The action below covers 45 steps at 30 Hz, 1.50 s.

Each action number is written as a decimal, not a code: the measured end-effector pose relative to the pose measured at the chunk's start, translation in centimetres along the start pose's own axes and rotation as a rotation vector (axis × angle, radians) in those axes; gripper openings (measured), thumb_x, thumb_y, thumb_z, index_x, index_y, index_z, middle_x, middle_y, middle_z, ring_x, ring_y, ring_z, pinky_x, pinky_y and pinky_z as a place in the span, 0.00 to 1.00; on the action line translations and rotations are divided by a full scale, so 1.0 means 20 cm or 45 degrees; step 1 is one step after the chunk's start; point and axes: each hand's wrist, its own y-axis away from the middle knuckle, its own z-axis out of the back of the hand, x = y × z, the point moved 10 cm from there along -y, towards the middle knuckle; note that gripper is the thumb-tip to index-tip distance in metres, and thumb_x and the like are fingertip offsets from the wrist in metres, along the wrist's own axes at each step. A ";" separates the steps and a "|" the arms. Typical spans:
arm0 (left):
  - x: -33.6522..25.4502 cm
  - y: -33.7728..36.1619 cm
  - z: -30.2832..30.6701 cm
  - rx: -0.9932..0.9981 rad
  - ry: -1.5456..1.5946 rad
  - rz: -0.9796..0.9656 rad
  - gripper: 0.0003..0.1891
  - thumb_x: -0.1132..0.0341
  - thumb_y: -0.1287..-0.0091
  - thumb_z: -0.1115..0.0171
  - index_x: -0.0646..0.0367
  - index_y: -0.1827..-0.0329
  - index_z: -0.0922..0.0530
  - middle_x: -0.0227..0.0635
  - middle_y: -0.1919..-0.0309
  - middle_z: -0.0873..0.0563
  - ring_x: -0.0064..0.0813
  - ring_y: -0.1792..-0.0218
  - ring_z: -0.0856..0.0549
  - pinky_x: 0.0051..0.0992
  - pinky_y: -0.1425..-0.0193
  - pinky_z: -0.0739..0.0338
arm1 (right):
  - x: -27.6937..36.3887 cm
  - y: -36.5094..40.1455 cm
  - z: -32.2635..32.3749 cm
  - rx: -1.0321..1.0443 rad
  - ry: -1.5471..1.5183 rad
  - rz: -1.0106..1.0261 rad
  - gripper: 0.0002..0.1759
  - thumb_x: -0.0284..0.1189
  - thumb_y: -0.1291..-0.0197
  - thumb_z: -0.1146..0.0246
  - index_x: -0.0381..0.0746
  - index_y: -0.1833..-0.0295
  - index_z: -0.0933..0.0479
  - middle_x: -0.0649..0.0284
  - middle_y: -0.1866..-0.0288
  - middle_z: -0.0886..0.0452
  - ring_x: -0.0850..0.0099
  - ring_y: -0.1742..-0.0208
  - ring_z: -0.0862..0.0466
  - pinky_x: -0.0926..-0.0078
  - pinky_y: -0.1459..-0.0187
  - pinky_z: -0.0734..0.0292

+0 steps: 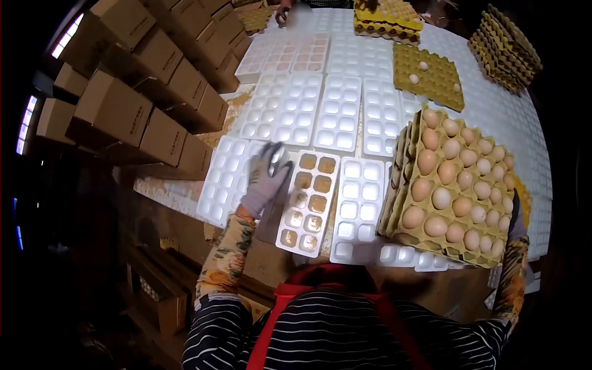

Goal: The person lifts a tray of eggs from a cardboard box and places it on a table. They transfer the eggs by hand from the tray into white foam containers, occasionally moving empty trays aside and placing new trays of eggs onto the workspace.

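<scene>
My left hand (267, 176), in a pale glove with dark fingertips, reaches over the white foam egg trays with its fingers apart. Right beside it lies a narrow white foam tray (307, 203), its hollows showing brown. Another white foam tray (357, 206) sits to the right of that one. At the right stands a stack of pulp egg trays (394, 197), the top one filled with brown and cream eggs (461, 206). My right hand (520, 219) is at the far right side of this stack, its fingers hidden behind the trays.
Rows of white foam trays (338, 114) cover the table. A pulp tray (431, 68) with a few eggs lies farther back. Stacked pulp trays (504, 49) stand at the back right. Cardboard boxes (117, 111) pile up left. Across the table is another person's hand (282, 15).
</scene>
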 end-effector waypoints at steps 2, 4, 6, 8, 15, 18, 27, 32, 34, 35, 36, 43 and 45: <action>0.76 0.29 0.32 -0.136 -0.675 0.405 0.36 0.49 0.35 0.32 0.57 0.27 0.29 0.51 0.30 0.26 0.50 0.30 0.28 0.43 0.25 0.36 | -0.27 0.09 0.59 -0.190 -0.182 -0.315 0.29 0.42 0.20 0.51 0.45 0.20 0.40 0.59 0.24 0.30 0.71 0.29 0.27 0.64 0.34 0.26; 1.57 0.70 0.40 0.033 -0.358 1.076 0.48 0.34 0.38 0.36 0.52 0.21 0.37 0.48 0.25 0.31 0.53 0.24 0.37 0.48 0.20 0.46 | -0.10 0.21 0.84 -0.529 -0.203 0.059 0.27 0.44 0.20 0.52 0.45 0.22 0.34 0.58 0.24 0.30 0.68 0.29 0.28 0.66 0.30 0.31; 1.55 0.79 0.34 0.203 -0.258 1.091 0.49 0.33 0.40 0.35 0.51 0.20 0.38 0.47 0.25 0.31 0.53 0.23 0.37 0.47 0.19 0.46 | 0.66 0.32 -0.09 -0.919 0.395 0.244 0.29 0.43 0.21 0.51 0.38 0.23 0.34 0.55 0.22 0.33 0.64 0.25 0.31 0.65 0.25 0.37; 1.46 0.82 0.23 0.373 -0.321 0.985 0.52 0.33 0.43 0.32 0.48 0.19 0.39 0.47 0.25 0.31 0.53 0.24 0.36 0.48 0.19 0.45 | 0.93 0.44 -0.79 -0.848 0.829 0.541 0.30 0.40 0.22 0.51 0.31 0.24 0.36 0.53 0.22 0.33 0.61 0.23 0.32 0.62 0.23 0.40; 1.49 0.89 0.13 0.258 -0.241 0.842 0.54 0.41 0.50 0.23 0.42 0.19 0.40 0.58 0.25 0.36 0.61 0.25 0.38 0.53 0.22 0.42 | 0.42 0.39 -2.25 -0.047 1.858 0.441 0.39 0.44 0.44 0.31 0.47 0.27 0.28 0.44 0.24 0.35 0.45 0.20 0.40 0.36 0.23 0.52; 1.40 0.82 0.21 0.332 -0.447 0.774 0.54 0.39 0.50 0.25 0.42 0.19 0.39 0.57 0.26 0.34 0.62 0.25 0.37 0.53 0.23 0.40 | 0.31 0.34 -2.32 -0.142 1.899 0.466 0.41 0.48 0.47 0.28 0.48 0.27 0.27 0.45 0.25 0.34 0.45 0.21 0.40 0.35 0.23 0.53; 0.85 0.51 0.26 0.129 -0.605 0.483 0.45 0.41 0.45 0.27 0.43 0.23 0.31 0.47 0.26 0.31 0.50 0.26 0.32 0.55 0.21 0.48 | 0.67 0.31 -1.40 -0.562 1.268 0.264 0.26 0.32 0.47 0.26 0.41 0.41 0.19 0.56 0.47 0.18 0.58 0.46 0.19 0.62 0.45 0.23; -0.76 0.39 0.23 0.084 0.292 -0.628 0.35 0.61 0.46 0.23 0.51 0.31 0.23 0.42 0.37 0.23 0.45 0.35 0.26 0.44 0.28 0.33 | 0.66 -0.06 -1.45 -0.107 1.476 0.358 0.24 0.30 0.43 0.31 0.42 0.40 0.20 0.54 0.51 0.21 0.56 0.51 0.19 0.62 0.50 0.22; -1.17 0.35 0.13 0.117 0.267 -0.744 0.37 0.61 0.45 0.24 0.51 0.29 0.25 0.45 0.38 0.22 0.46 0.35 0.25 0.44 0.28 0.33 | 0.55 -0.16 -1.46 0.120 1.738 0.173 0.18 0.40 0.41 0.34 0.41 0.50 0.22 0.56 0.53 0.20 0.56 0.47 0.19 0.60 0.48 0.23; -1.31 0.33 0.07 0.145 0.245 -0.741 0.38 0.59 0.45 0.24 0.50 0.28 0.26 0.46 0.37 0.23 0.47 0.35 0.26 0.45 0.29 0.33 | 0.56 -0.16 -1.42 0.135 1.725 0.192 0.18 0.40 0.41 0.34 0.41 0.50 0.22 0.56 0.53 0.20 0.56 0.47 0.19 0.60 0.48 0.23; -1.41 0.31 -0.01 0.184 0.151 -0.737 0.39 0.56 0.45 0.24 0.50 0.27 0.27 0.48 0.36 0.25 0.49 0.34 0.27 0.45 0.29 0.33 | 0.54 -0.16 -1.39 0.203 1.579 0.202 0.17 0.40 0.41 0.35 0.41 0.52 0.23 0.55 0.53 0.20 0.54 0.49 0.19 0.59 0.49 0.23; -1.59 0.27 -0.25 0.280 0.171 -0.756 0.35 0.63 0.48 0.22 0.53 0.34 0.25 0.50 0.39 0.23 0.49 0.40 0.21 0.44 0.35 0.26 | 0.56 -0.08 -0.95 -0.035 -0.324 -0.335 0.16 0.37 0.37 0.34 0.39 0.48 0.22 0.65 0.63 0.20 0.78 0.65 0.20 0.83 0.62 0.24; -1.57 0.23 -0.22 0.261 0.462 -0.760 0.37 0.72 0.51 0.21 0.55 0.35 0.25 0.43 0.47 0.16 0.40 0.48 0.15 0.38 0.44 0.19 | 0.51 -0.12 -0.88 0.121 -0.472 -0.218 0.17 0.41 0.35 0.34 0.38 0.53 0.22 0.67 0.66 0.22 0.79 0.67 0.20 0.80 0.65 0.24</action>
